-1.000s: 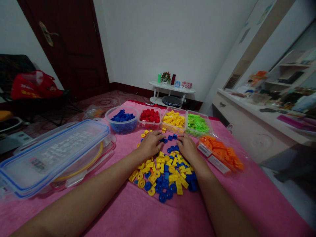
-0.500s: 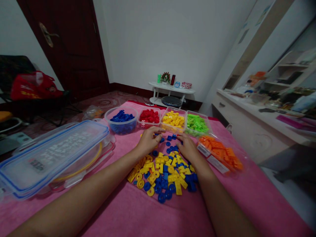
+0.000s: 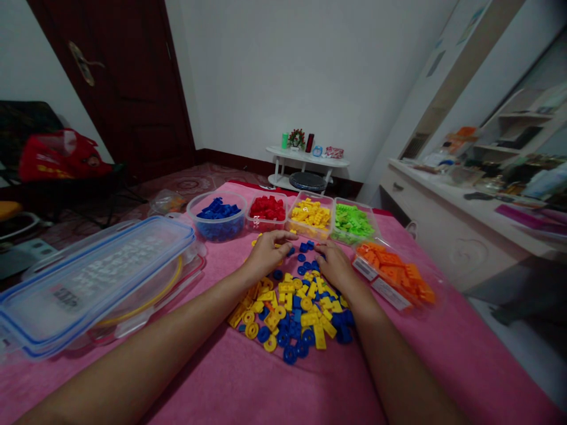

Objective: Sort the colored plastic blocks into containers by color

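Note:
My left hand (image 3: 268, 254) is over the far left part of a loose pile of yellow and blue building pieces (image 3: 295, 313), with its fingers stretched out to the right and thumb apart. Beneath its fingers lie a few blue and yellow pieces, partly hidden. Across a small gap, my right hand (image 3: 332, 264) rests at the pile's far right side, fingers slightly bent and pointing inward. Between the hands are several small blue pieces (image 3: 305, 258). A bit of red shows at the right fingertips. I see nothing held in either hand.
Beyond the pile stand tubs of blue (image 3: 218, 212), red (image 3: 267, 209), yellow (image 3: 310, 215) and green pieces (image 3: 352, 221). To the right sits a box of orange pieces (image 3: 396, 271). Stacked blue-rimmed lids (image 3: 97, 271) lie left on the pink cloth (image 3: 248, 383).
Both hands stay in almost the same place, with only a very slight shift. The pile and the tubs look the same.

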`<state>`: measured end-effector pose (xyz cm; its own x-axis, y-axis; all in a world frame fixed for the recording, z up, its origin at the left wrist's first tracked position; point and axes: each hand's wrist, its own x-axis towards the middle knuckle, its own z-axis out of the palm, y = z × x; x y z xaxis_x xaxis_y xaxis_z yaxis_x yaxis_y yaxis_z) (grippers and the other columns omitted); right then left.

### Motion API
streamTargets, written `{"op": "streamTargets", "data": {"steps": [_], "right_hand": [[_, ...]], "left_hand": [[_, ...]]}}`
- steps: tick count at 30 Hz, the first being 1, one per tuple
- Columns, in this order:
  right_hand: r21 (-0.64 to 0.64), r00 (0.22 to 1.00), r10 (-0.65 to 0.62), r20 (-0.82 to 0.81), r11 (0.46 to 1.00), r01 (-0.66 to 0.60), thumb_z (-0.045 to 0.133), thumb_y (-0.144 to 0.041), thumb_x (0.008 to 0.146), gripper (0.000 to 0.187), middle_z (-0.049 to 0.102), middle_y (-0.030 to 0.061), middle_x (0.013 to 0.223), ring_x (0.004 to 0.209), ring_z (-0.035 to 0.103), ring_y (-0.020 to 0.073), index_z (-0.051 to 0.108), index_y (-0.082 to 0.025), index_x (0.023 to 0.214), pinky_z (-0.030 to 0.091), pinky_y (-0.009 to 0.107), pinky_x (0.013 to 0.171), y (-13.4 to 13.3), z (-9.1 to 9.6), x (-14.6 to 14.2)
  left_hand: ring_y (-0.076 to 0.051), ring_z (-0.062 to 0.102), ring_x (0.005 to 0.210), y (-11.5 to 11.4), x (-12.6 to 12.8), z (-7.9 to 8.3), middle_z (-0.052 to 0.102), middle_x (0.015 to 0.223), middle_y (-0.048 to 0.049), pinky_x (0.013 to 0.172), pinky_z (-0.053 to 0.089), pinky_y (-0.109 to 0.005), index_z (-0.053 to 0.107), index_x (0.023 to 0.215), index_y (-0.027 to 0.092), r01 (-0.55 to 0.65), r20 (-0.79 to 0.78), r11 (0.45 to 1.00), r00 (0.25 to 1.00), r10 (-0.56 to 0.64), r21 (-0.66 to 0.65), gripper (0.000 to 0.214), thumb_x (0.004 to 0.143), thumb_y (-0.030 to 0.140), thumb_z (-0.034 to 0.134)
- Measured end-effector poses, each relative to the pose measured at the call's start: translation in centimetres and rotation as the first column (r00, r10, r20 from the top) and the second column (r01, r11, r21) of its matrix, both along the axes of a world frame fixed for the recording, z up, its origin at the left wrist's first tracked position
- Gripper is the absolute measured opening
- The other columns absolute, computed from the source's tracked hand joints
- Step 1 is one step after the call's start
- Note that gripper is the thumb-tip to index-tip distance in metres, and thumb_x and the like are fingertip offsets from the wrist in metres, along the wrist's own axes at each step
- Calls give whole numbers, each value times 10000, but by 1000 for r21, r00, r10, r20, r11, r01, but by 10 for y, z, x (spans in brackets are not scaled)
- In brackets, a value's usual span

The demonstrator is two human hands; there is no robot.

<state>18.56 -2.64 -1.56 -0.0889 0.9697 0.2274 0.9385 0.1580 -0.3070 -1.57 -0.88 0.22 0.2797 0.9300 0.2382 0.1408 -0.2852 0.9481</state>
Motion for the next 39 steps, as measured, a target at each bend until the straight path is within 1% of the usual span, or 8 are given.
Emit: {"op": "streamTargets", "data": {"steps": [5,10,18,20,24,28,31,39], "right_hand": [[236,987,51,-150,972,-14,517,-136,837,284,626,123,1143,1100,552,230,691,-127,1061,413,345,974,-14,33,-17],[274,915,351,-197,916,-293,507,-118,849,245,657,49,1155,1080,576,191,730,-206,900,428,346,965,-36,62,-52],[375,886,366,-286,893,-248,547,-132,831,219,700,56,1020,981,629,187,730,-213,920,477,351,901,-37,72,-47],[394,876,367,-313,890,-232,543,-133,831,216,706,48,991,961,639,181,730,-217,901,483,341,890,-37,77,-43],[395,880,361,-308,890,-227,545,-133,826,212,713,34,951,942,644,179,730,-228,869,481,339,886,-38,80,-41],[393,889,365,-277,887,-242,551,-124,826,207,712,30,958,938,639,175,724,-228,870,477,335,876,-39,78,-40],[393,889,363,-278,888,-240,555,-125,830,195,710,36,952,927,640,173,721,-218,869,480,328,862,-39,79,-39],[370,898,367,-244,891,-264,572,-151,831,179,714,38,945,908,642,179,727,-228,878,484,349,865,-39,76,-39]], "left_hand": [[-166,659,866,-5,6,10,670,1075,-94,744,542,-287,637,1042,139,111,315,948,949,-12,-299,276,782,230,660],[-129,642,664,-11,4,23,635,837,-62,629,563,-268,592,1044,152,385,589,739,808,20,-553,371,886,479,512],[-69,592,543,1,-5,24,642,707,-75,471,469,-120,630,873,80,404,524,554,849,69,-728,170,907,144,476],[-56,567,511,19,-4,38,636,667,-66,458,449,-113,638,830,75,333,461,609,886,61,-720,175,894,114,480],[-80,582,580,66,-4,78,638,654,-43,628,509,-188,650,777,91,36,275,861,954,121,-507,127,835,107,538],[-174,636,899,87,-15,95,709,986,-89,880,468,-294,699,989,95,-180,-123,983,975,184,47,255,777,210,617],[-213,647,871,74,-27,79,726,951,-89,855,458,-310,736,968,123,-59,-421,955,888,183,291,279,716,194,640],[-213,652,801,15,-40,9,717,843,-86,700,462,-270,733,790,206,41,-826,951,508,244,307,204,640,96,646]]}}
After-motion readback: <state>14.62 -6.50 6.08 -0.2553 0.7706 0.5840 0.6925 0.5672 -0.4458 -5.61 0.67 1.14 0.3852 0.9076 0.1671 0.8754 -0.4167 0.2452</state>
